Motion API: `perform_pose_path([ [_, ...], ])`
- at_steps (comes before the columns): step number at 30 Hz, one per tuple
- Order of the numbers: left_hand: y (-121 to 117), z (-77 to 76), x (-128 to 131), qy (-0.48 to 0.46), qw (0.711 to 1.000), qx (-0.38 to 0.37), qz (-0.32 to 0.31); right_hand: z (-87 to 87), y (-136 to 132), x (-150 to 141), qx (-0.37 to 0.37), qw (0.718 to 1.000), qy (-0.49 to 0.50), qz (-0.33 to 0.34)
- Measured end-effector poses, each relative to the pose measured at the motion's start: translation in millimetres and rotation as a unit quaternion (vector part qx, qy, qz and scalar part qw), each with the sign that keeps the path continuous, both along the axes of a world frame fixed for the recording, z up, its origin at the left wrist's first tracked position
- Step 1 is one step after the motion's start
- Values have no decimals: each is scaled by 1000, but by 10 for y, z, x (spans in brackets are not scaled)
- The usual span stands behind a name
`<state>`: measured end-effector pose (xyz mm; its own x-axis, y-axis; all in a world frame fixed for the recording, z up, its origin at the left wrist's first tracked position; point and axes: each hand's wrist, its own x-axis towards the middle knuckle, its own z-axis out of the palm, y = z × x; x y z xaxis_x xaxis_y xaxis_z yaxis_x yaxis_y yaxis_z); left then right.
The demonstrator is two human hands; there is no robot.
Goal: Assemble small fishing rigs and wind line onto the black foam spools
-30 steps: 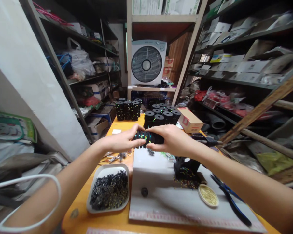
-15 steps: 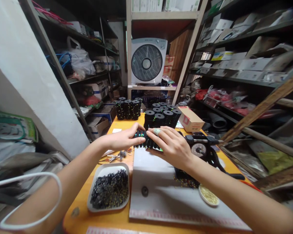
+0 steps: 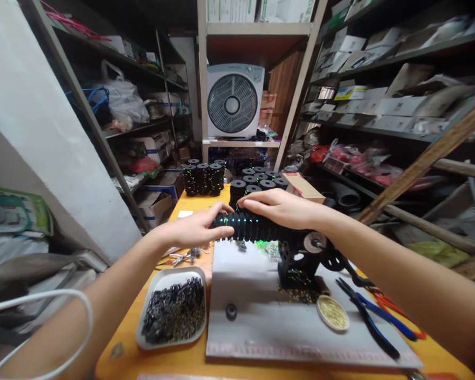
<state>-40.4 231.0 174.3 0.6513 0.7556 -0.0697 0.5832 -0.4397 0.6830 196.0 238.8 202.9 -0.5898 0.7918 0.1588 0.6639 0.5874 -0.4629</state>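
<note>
A long black ribbed roll, with small shiny green-blue spots along it, lies crosswise in front of me above the white board. My left hand is closed round its left end, thumb in front and fingers behind. Over the top of the roll lies my right hand, its fingers stretched out and touching it. Toward its right end the roll meets a black hand-cranked machine with a round disc; the join is partly hidden by my right hand and forearm.
A white tray of small black parts stands left of the white board. On the board are a small dish of gold pins, blue-handled pliers and a black ring. Black rolls stand upright behind, near a cardboard box.
My right hand has slid rightward along the roll and flattened, baring more of it. The left hand keeps its hold. The view has shifted slightly, and the pliers now show.
</note>
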Motion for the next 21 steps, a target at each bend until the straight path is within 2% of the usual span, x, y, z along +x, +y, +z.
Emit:
perform_pose_path([
  [2,-5,-13,10,-3,1000,8,11,-26,62,-52,-37,997,-60,28],
  [5,2,-26,25,-10,1000,14,14,-50,25,-105,-19,995,-82,46],
  [8,16,-22,38,-17,1000,12,3,-99,-92,-117,43,997,-60,34],
  [11,28,-14,42,-14,1000,20,-3,-221,-206,-118,133,991,-28,1],
  [16,53,-36,28,-1,999,46,-1,-493,-304,-138,294,955,-20,-8],
  [21,48,-52,31,-9,998,67,2,-691,-342,-151,388,921,-26,5],
])
